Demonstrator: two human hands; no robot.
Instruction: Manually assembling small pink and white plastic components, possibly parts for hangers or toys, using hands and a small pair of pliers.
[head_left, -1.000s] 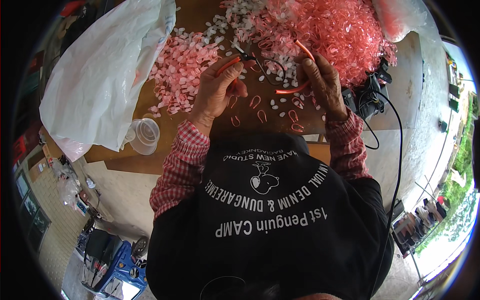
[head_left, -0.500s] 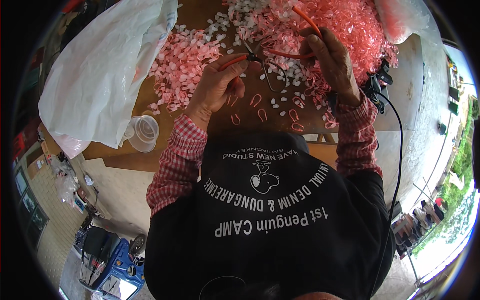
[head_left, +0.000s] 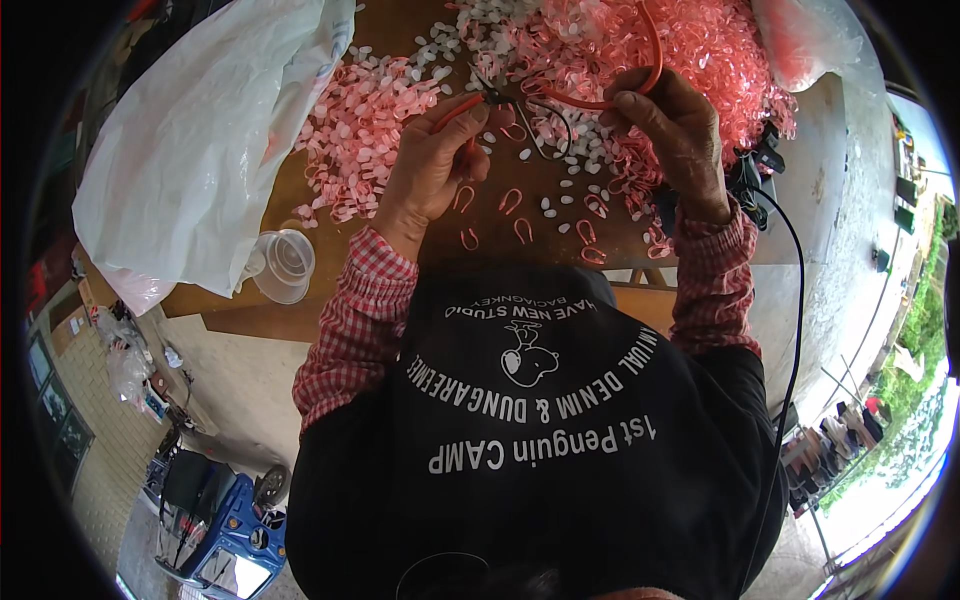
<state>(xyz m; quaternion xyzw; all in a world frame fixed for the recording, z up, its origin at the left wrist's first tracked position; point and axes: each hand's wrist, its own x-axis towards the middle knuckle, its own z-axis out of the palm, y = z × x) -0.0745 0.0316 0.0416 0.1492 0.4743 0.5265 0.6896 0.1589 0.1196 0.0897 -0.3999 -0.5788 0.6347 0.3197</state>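
Note:
In my left hand [head_left: 440, 150] is a small orange-handled tool [head_left: 491, 97] with a black middle and a thin metal tip; it looks like pliers. A thin dark loop [head_left: 552, 150] hangs beside it. My right hand [head_left: 672, 125] is closed around a second orange-handled tool [head_left: 600, 103], whose handles spread apart and whose narrow end points toward the first tool. Whether the two touch, I cannot tell. Below them lie several pink U-shaped pieces [head_left: 523, 231] and small white ovals [head_left: 548, 212] on the brown table [head_left: 370, 240].
Large heaps of pink pieces [head_left: 700, 60] fill the back right, with a smaller pink heap [head_left: 355, 130] at the left. A white plastic bag [head_left: 200, 150] covers the left side. A clear plastic cup [head_left: 285, 265] lies near the front edge. A black cable [head_left: 800, 280] hangs at the right.
My left hand and its tool have shifted slightly up and left. My right hand has moved slightly rightward, and its tool has turned, with its upper handle swinging right.

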